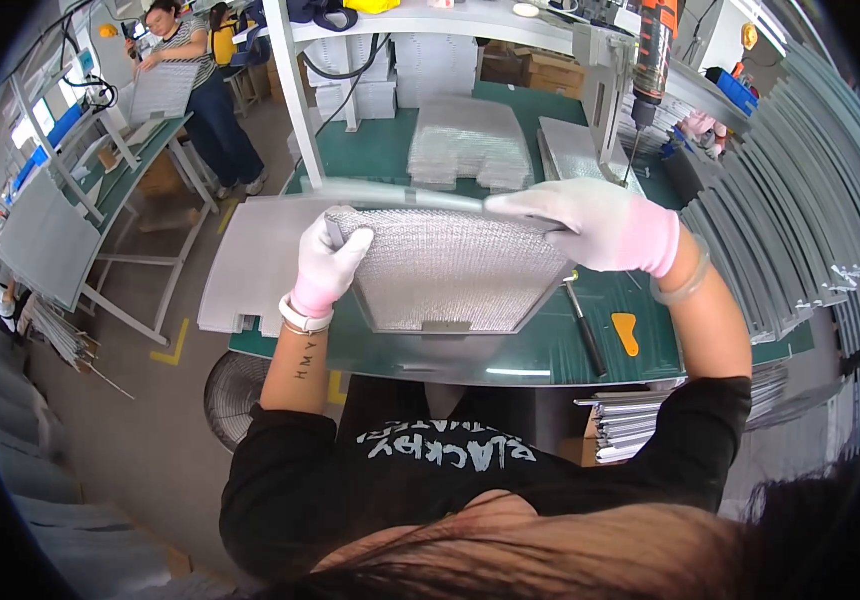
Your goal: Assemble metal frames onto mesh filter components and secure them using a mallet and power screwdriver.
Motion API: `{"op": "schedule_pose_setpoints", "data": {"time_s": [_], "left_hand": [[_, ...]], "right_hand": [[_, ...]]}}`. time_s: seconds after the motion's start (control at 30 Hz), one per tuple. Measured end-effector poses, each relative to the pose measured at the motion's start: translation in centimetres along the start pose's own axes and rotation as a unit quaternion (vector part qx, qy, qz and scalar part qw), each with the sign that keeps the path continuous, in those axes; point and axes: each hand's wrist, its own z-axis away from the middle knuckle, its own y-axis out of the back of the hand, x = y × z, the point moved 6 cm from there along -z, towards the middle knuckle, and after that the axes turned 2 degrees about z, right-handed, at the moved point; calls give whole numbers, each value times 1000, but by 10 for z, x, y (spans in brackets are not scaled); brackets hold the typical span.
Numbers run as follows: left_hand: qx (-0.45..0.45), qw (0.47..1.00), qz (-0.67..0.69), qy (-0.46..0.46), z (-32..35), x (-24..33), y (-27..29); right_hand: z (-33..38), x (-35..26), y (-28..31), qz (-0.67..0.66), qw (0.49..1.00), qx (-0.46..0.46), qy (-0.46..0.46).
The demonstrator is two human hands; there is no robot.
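Green-matted workbench [550,345] below: both white-gloved hands grip a trapezoidal silver mesh filter panel [450,270], left hand [330,262] at its corner, right hand [590,222] along the top edge (tilted, seemingly for fitting its frame).

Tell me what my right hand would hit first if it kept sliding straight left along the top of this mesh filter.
Probably the left hand, gripping the mesh filter panel's upper left corner; the right hand points leftward along that top edge, though depth is unclear.

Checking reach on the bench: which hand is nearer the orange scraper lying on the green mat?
Right. The right hand grips the mesh filter's top edge above the orange scraper; the left hand holds the filter's far left corner.
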Motion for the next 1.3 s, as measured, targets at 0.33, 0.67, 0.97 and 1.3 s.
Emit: {"op": "schedule_pose_setpoints", "data": {"time_s": [0.33,0.67,0.97,1.3], "left_hand": [[-111,990,-83,8,-7,32,-5],[198,962,34,-183,-1,16,0],[252,949,99,-163,-5,17,-14],[241,964,49,-100,-1,-2,5]], "right_hand": [[-34,-8,-19,-44,998,1,-51],[-44,-7,-26,-9,999,42,33],[-50,0,-27,-24,999,32,-15],[-52,-5,-29,-39,999,20,-3]]}}
